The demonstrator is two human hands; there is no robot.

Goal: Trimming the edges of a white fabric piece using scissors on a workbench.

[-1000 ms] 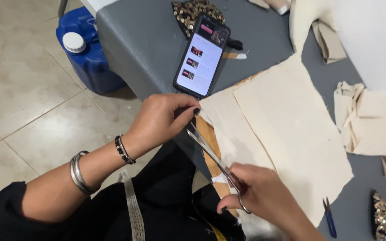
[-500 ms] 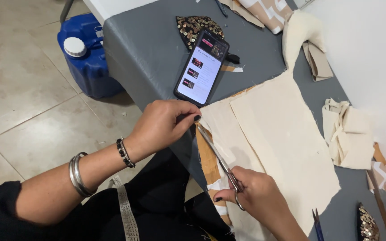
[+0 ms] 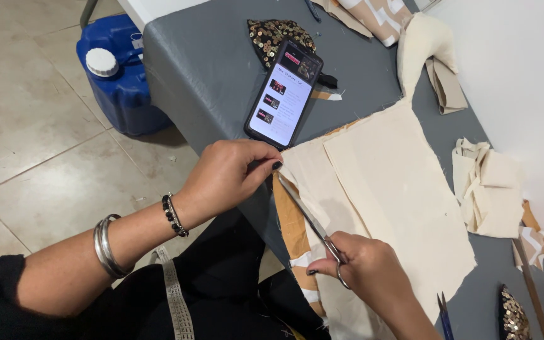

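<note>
The scissors (image 3: 313,223) have run further up the cloth (image 3: 379,208) edge below the phone (image 3: 283,94); right hand (image 3: 363,271) grips their handles, left hand (image 3: 228,173) pinches the corner, blades seemingly nearly closed.

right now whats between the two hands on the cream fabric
In the head view, silver metal scissors span from the right hand to the left hand, along the cream fabric's edge.

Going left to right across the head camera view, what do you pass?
Blue jug → left hand → phone → right hand holding scissors → cream fabric → folded cream scraps.
</note>
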